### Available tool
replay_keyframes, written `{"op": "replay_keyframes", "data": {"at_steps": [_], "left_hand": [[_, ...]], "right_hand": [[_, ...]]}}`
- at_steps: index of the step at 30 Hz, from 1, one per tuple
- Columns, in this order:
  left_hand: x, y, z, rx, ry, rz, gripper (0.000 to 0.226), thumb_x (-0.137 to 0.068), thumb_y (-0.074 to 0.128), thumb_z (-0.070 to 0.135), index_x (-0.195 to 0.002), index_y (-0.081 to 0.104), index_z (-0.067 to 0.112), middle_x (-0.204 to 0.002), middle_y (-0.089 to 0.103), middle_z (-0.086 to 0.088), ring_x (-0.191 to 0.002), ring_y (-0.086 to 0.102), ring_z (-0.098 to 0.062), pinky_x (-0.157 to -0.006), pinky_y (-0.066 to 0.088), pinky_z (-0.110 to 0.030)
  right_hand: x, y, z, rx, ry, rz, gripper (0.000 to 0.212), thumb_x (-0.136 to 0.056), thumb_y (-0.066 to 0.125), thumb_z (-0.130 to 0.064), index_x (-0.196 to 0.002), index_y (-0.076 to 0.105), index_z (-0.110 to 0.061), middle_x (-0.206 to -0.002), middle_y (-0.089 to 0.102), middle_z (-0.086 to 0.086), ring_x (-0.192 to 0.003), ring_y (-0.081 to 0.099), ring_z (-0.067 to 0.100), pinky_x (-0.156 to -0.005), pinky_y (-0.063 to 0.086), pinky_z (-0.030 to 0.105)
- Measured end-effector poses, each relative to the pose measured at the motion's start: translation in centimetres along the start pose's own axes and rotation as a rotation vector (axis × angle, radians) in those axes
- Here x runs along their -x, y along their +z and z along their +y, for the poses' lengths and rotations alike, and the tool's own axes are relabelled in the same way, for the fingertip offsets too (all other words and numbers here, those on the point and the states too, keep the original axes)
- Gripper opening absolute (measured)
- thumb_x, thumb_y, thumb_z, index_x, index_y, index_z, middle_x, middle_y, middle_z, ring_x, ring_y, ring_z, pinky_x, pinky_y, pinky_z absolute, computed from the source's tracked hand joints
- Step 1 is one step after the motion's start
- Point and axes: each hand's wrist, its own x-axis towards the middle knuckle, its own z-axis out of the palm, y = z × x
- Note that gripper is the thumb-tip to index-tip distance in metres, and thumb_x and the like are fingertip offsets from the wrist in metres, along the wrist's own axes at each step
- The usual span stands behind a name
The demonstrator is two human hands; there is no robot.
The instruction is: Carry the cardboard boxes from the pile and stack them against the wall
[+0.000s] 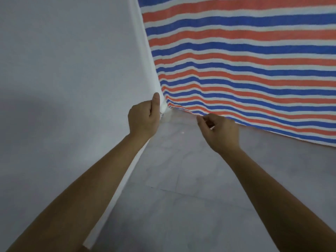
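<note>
The wall is seen from 7 to 12 o'clock as a plain, matt white face, greyer in shade toward 9 o'clock. A brighter white strip is seen along its right edge and at its foot, where the floor is met. From 12 to 3 o'clock a second side is covered by a tarpaulin woven in horizontal red, blue and white stripes, its lower hem lying just above the floor. The two sides are joined in a corner just above the centre. The floor, pale grey with faint marbling and a thin seam, is spread from 4 to 7 o'clock.

Both bare forearms are stretched toward that corner. The left grip is held at the centre, just in front of the wall's bright edge. It is clenched, with the thumb raised straight toward 12 o'clock, and nothing is seen inside it. The right grip is held slightly toward 3 o'clock, near the tarpaulin's hem. Its fingers are curled inward toward the thumb, and nothing is seen to be held.

Where the cardboard boxes lie cannot be told from this view.
</note>
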Motion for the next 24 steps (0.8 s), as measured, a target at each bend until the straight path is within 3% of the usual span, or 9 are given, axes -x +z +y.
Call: {"op": "replay_keyframes", "data": {"at_steps": [2,4,6,9,10,12,14,20,24], "left_hand": [[0.5,6.8,3.6,0.077,0.019,-0.062,0.037,-0.097,0.041,0.055,-0.091,0.060,0.024,-0.087,0.065,0.015,-0.065,0.062,-0.002,-0.072,0.053,-0.013],[1.0,14.3,8.7,0.227,0.059,-0.126,0.035,-0.097,0.048,0.053,-0.118,0.058,0.027,-0.114,0.066,0.015,-0.091,0.068,-0.004,-0.088,0.056,-0.019],[1.4,19.6,13.1,0.332,0.122,-0.158,0.032,-0.097,0.051,0.050,-0.126,0.049,0.037,-0.125,0.063,0.015,-0.106,0.066,-0.009,-0.093,0.056,-0.030],[1.2,25.8,18.2,0.411,0.242,-0.133,0.034,-0.098,0.057,0.038,-0.125,0.040,0.051,-0.124,0.060,0.015,-0.110,0.065,-0.013,-0.093,0.055,-0.033],[0.9,27.9,19.4,0.415,0.264,-0.144,0.032,-0.097,0.058,0.036,-0.124,0.044,0.047,-0.122,0.063,0.010,-0.108,0.066,-0.016,-0.091,0.056,-0.035],[0.2,32.9,21.8,0.390,0.308,-0.181,0.025,-0.097,0.061,0.032,-0.120,0.060,0.023,-0.115,0.070,-0.001,-0.099,0.070,-0.021,-0.085,0.060,-0.044],[-0.3,37.8,24.1,0.418,0.338,-0.247,0.027,-0.097,0.061,0.032,-0.112,0.066,0.010,-0.111,0.072,-0.003,-0.094,0.070,-0.019,-0.084,0.060,-0.042],[-0.5,55.0,34.4,0.641,0.414,-0.430,0.029,-0.097,0.058,0.040,-0.108,0.067,0.015,-0.112,0.071,0.005,-0.092,0.068,-0.007,-0.086,0.058,-0.027],[2.5,64.1,44.4,0.762,0.486,-0.616,0.034,-0.100,0.053,0.041,-0.098,0.067,0.010,-0.095,0.069,0.001,-0.082,0.065,-0.009,-0.079,0.060,-0.031]], "right_hand": [[0.3,-4.4,6.0,0.046,0.072,0.035,0.027,-0.096,0.063,-0.046,-0.102,0.072,-0.021,-0.086,0.067,-0.013,-0.072,0.059,0.004,-0.067,0.041,0.015],[0.4,-9.8,12.2,0.063,0.187,0.084,0.025,-0.096,0.062,-0.047,-0.099,0.070,-0.023,-0.083,0.064,-0.015,-0.068,0.060,0.004,-0.065,0.041,0.013],[0.1,-13.7,17.0,0.090,0.256,0.143,0.023,-0.097,0.061,-0.047,-0.094,0.067,-0.025,-0.080,0.066,-0.012,-0.068,0.061,0.006,-0.065,0.046,0.017],[-0.9,-18.1,22.9,0.143,0.320,0.177,0.023,-0.097,0.059,-0.047,-0.088,0.063,-0.027,-0.077,0.067,-0.010,-0.065,0.061,0.006,-0.061,0.045,0.016],[-1.3,-19.3,24.8,0.157,0.349,0.181,0.024,-0.098,0.058,-0.047,-0.088,0.063,-0.026,-0.077,0.067,-0.009,-0.066,0.062,0.007,-0.061,0.043,0.015],[-2.3,-21.5,29.3,0.202,0.423,0.189,0.030,-0.098,0.056,-0.049,-0.087,0.065,-0.023,-0.077,0.069,-0.007,-0.065,0.063,0.010,-0.062,0.048,0.017],[-2.8,-23.1,33.3,0.255,0.495,0.185,0.037,-0.099,0.052,-0.051,-0.086,0.068,-0.021,-0.075,0.070,-0.004,-0.064,0.064,0.012,-0.064,0.054,0.024],[-4.0,-32.4,44.4,0.371,0.686,0.338,0.036,-0.101,0.054,-0.046,-0.086,0.072,-0.019,-0.070,0.069,-0.006,-0.059,0.063,0.010,-0.057,0.050,0.021],[-2.2,-41.0,49.9,0.585,0.767,0.532,0.039,-0.101,0.055,-0.044,-0.076,0.072,-0.017,-0.067,0.070,-0.002,-0.059,0.063,0.018,-0.051,0.043,0.025]]}}
